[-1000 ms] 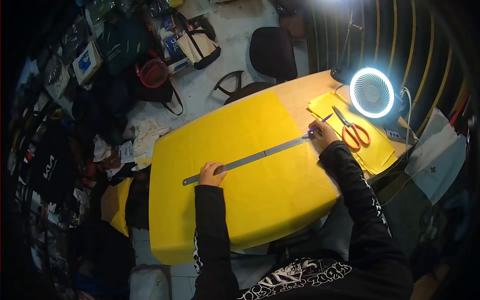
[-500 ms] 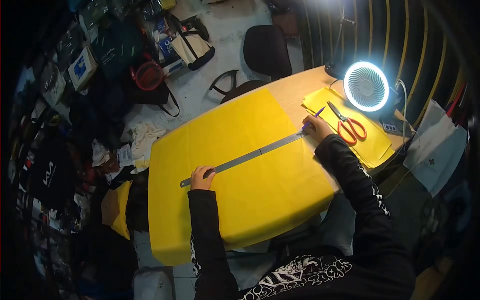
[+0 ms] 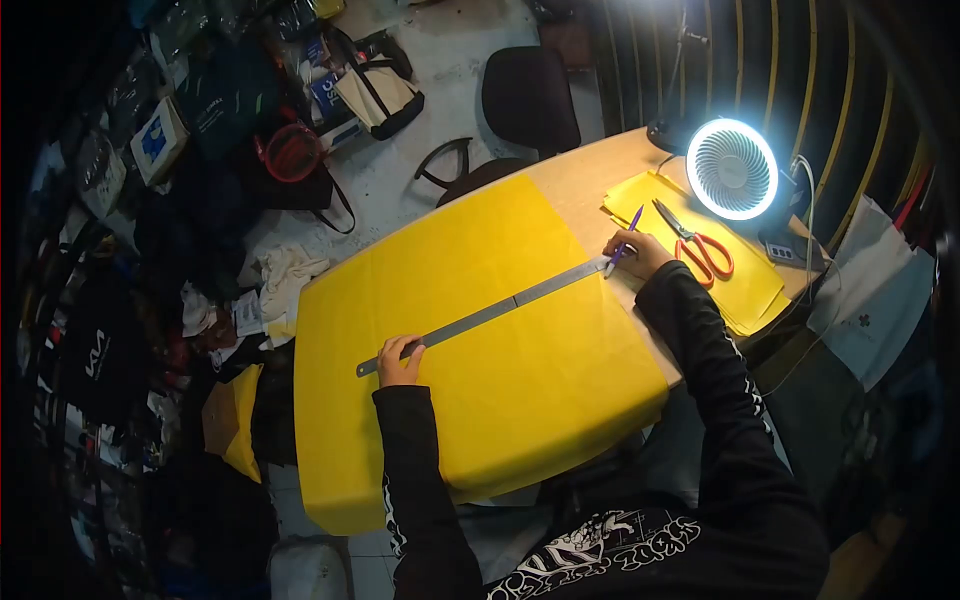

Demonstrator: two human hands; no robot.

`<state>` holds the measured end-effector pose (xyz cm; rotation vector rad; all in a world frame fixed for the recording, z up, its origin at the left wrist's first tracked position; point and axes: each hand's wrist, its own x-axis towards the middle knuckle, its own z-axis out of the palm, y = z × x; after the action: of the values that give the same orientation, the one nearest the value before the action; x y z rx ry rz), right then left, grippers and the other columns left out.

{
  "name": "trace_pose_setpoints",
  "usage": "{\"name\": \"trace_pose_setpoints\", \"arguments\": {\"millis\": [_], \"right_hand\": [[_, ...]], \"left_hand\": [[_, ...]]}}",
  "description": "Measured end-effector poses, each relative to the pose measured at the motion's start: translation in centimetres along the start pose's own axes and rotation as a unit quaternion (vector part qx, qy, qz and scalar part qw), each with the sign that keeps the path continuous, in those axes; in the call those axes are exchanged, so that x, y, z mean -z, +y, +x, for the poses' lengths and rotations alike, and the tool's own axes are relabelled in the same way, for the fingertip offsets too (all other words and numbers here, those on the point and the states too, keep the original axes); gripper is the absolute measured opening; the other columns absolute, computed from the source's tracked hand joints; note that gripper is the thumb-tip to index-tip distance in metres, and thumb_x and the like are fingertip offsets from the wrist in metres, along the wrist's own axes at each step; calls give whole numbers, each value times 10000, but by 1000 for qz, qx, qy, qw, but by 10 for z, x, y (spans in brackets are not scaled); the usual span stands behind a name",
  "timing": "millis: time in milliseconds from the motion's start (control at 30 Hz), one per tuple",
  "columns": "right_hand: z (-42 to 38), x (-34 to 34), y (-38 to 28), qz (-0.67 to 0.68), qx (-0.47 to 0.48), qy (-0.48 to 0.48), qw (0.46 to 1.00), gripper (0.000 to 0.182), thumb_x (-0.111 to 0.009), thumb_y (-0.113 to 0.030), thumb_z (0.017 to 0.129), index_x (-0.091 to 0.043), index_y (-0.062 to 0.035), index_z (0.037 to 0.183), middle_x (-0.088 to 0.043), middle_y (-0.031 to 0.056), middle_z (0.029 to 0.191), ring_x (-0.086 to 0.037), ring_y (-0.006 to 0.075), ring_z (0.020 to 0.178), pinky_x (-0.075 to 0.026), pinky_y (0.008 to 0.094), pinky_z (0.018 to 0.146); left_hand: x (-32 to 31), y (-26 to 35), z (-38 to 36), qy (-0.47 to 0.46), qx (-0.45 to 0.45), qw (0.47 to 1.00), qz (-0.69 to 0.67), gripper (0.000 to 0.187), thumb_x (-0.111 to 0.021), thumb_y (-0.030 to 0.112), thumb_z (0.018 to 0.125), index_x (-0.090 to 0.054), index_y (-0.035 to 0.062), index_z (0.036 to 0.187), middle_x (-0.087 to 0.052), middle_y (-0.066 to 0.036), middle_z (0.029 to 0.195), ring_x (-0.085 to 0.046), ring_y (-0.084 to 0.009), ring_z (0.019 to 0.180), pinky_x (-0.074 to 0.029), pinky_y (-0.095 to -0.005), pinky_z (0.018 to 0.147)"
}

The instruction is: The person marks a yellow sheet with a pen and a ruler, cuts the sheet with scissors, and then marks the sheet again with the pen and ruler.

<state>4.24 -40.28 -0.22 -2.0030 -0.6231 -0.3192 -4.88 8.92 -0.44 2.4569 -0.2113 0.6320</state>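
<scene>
The ruler (image 3: 470, 320) lies flat on the yellow sheet (image 3: 480, 400), set at a slant, its right end farther from the person than its left. The sheet spreads out on both sides of the ruler and drapes over the near edge of the surface (image 3: 575, 185).

Close to the ruler's left end, the left hand (image 3: 400, 362) rests on it with the fingertips on the metal and the thumb a little apart, a narrow, partly open pose. At the ruler's right end, the right hand (image 3: 640, 255) is closed around the purple pen (image 3: 625, 240), which is tilted, one end pointing down near the tip of the ruler and the other rising away from the person.

Right of the ruler, past the right hand, the scissors (image 3: 695, 245) lie with their red handles slightly apart on the yellow stack (image 3: 750, 300). Farther out on that side stands the lit fan (image 3: 732, 169), its round rim glowing white. Beyond the ruler, on the far side of the surface, is the dark chair (image 3: 530, 98).
</scene>
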Motion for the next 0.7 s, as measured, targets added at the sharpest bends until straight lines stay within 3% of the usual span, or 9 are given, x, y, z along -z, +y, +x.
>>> {"name": "trace_pose_setpoints", "arguments": {"millis": [233, 700], "right_hand": [[0, -2, -9, -29, -18, 5, 999, 122, -637, 14, 791, -590, -34, 893, -680, 97, 900, -657, 243, 876, -499, 307, 823], [2, 0, -8, -9, -15, -13, 1000, 139, -626, 48, 789, -582, -26, 897, -659, 86, 906, -642, 220, 918, -482, 298, 862]], "left_hand": [[-2, -4, -2, 9, 12, 999, -36, 205, -719, 125, 760, -681, 59, 950, -637, -91, 976, -595, -259, 913, -460, -344, 832], [-1, 0, -2, 8, 32, 999, -40, 190, -703, 103, 766, -683, 56, 949, -634, -87, 984, -591, -258, 936, -458, -342, 851]]}}
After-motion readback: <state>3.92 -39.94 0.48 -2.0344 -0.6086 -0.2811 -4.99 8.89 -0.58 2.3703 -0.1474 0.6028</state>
